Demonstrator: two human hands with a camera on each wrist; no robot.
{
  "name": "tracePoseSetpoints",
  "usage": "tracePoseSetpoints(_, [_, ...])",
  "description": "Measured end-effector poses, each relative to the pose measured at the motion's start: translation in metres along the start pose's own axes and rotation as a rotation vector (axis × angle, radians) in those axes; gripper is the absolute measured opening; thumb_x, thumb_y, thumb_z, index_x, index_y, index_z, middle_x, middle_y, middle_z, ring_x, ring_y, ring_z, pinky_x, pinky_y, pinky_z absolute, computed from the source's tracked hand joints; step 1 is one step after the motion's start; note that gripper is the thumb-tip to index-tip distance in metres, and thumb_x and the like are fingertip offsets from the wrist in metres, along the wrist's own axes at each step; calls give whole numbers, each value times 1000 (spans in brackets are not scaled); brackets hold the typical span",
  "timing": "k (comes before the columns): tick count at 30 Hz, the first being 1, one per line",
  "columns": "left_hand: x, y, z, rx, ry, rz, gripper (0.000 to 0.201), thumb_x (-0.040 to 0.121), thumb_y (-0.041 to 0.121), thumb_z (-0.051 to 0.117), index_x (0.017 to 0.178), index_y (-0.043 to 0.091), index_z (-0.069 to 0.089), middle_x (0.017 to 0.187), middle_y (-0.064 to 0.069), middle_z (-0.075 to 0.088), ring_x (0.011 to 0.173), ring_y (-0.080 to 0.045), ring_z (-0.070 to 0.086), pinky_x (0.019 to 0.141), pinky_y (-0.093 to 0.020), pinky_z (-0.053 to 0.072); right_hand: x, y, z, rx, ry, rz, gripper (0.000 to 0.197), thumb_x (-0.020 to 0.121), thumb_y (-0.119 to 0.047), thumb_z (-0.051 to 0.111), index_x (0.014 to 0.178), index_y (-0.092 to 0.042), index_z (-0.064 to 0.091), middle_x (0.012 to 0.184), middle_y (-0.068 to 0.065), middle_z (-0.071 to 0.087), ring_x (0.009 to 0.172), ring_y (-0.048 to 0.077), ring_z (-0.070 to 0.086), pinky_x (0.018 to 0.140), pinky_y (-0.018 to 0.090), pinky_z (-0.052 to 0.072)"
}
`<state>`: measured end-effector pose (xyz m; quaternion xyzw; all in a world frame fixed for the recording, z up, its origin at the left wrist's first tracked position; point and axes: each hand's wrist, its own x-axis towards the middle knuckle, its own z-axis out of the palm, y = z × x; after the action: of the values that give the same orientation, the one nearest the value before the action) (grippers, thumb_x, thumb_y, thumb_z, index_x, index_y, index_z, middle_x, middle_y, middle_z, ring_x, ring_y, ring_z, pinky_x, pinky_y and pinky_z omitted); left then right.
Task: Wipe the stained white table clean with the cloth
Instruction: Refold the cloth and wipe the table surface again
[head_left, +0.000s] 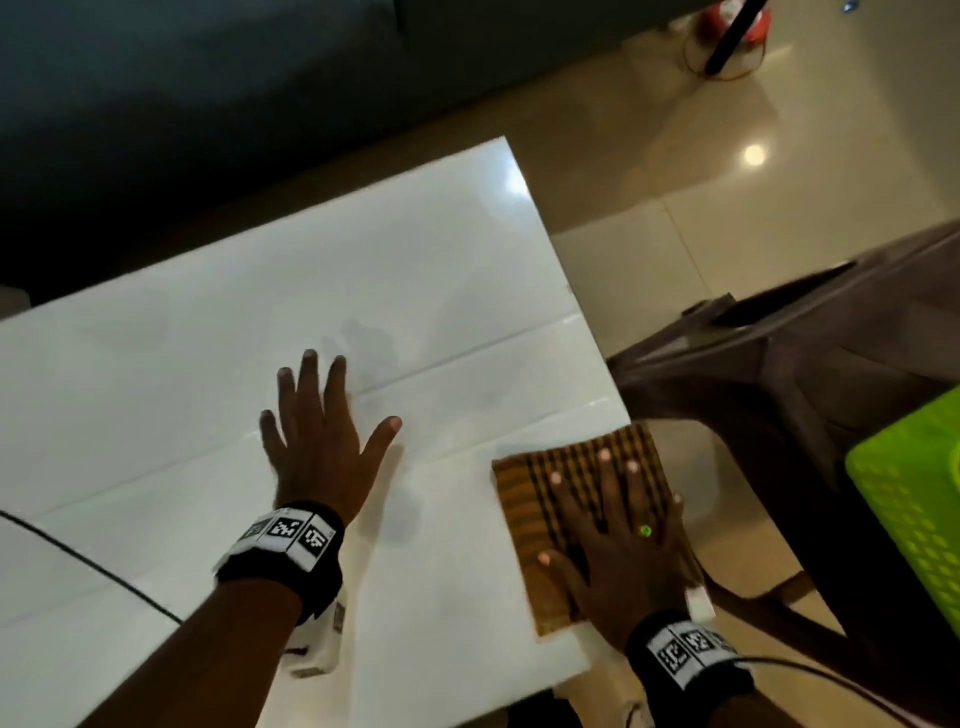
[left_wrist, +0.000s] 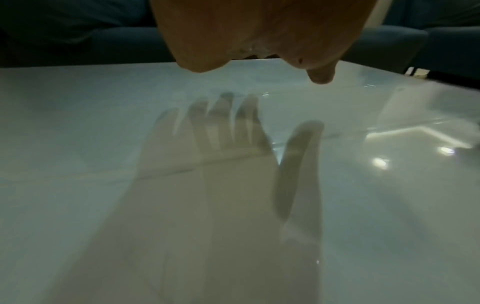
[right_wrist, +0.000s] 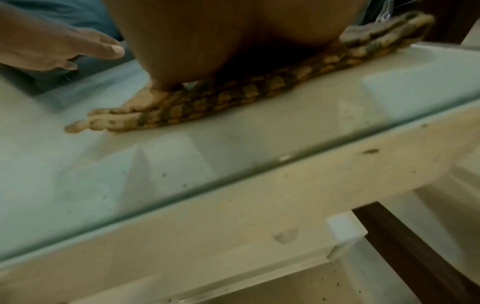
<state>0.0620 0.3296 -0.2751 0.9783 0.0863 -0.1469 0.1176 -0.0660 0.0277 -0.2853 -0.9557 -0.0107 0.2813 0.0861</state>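
Pressing the cloth (head_left: 582, 499) under our right hand (head_left: 618, 561)'s flat spread fingers, we hover our left hand (head_left: 317, 447), splayed and empty, above the table (head_left: 156, 364).

On the table (head_left: 156, 389), the cloth (head_left: 524, 499) lies flat at the near right corner, reaching the table's right edge, with the right hand (head_left: 618, 545) spread on top of it. The left hand (head_left: 317, 441) lies over the table left of the cloth, well apart from it. A chair (head_left: 810, 374) stands off the table's right edge, just beyond the cloth.
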Motion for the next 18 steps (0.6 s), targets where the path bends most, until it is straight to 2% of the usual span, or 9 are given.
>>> tracePoseSetpoints(2, [16, -16, -4, -13, 17, -91, 90, 88, 73, 38, 159, 32, 0, 169, 3, -14, 156, -26, -10, 122, -61, 8, 11, -1, -4, -5, -4, 8, 76, 90, -78, 21, 158, -42, 24, 168, 14, 18, 152, 43, 17, 112, 76, 14])
tracePoseSetpoints(4, [24, -33, -4, -19, 28, -164, 87, 90, 74, 33, 159, 33, -2, 169, 2, -16, 156, -26, -10, 121, -65, 6, 23, -4, -12, -11, 5, -1, 77, 89, -79, 24, 158, -43, 24, 169, 13, 16, 154, 41, 13, 113, 73, 12])
tracePoseSetpoints(8, [35, -53, 0, -14, 47, -192, 86, 89, 77, 15, 160, 31, 3, 170, -1, -9, 156, -28, -8, 119, -69, -1, 84, -21, -42, 15, 81, -3, 80, 86, -81, 30, 158, -48, 14, 171, 8, 7, 155, 38, 7, 114, 72, 9])
tracePoseSetpoints(10, [39, -56, 2, -50, 43, -205, 86, 88, 77, 13, 160, 31, 2, 170, 2, -12, 156, -25, -13, 119, -68, -3, 138, -35, -69, 11, 153, 0, 80, 86, -82, 30, 156, -54, 2, 171, 4, -6, 156, 36, -2, 115, 72, 3])
tracePoseSetpoints(13, [38, -63, 7, -65, 27, -213, 84, 89, 75, 13, 160, 34, -3, 168, 8, -20, 155, -21, -18, 120, -67, -3, 236, -58, -119, 6, 124, 2, 79, 88, -83, 27, 151, -59, -15, 167, 1, -27, 153, 33, -22, 115, 70, -9])
tracePoseSetpoints(16, [32, -69, 14, 55, -25, -167, 83, 92, 72, 7, 161, 25, 7, 171, -3, -2, 157, -33, 3, 117, -71, 10, 330, -83, -173, -22, 114, -48, 81, 87, -85, 26, 152, -58, -12, 167, 1, -27, 153, 34, -23, 115, 70, -12])
tracePoseSetpoints(18, [35, -70, 19, 86, -26, -170, 83, 94, 70, 6, 161, 23, 9, 171, -6, 3, 156, -35, 7, 117, -71, 11, 375, -98, -198, -74, 101, -76, 81, 85, -87, 25, 153, -57, -9, 168, 2, -25, 153, 35, -21, 116, 70, -11])
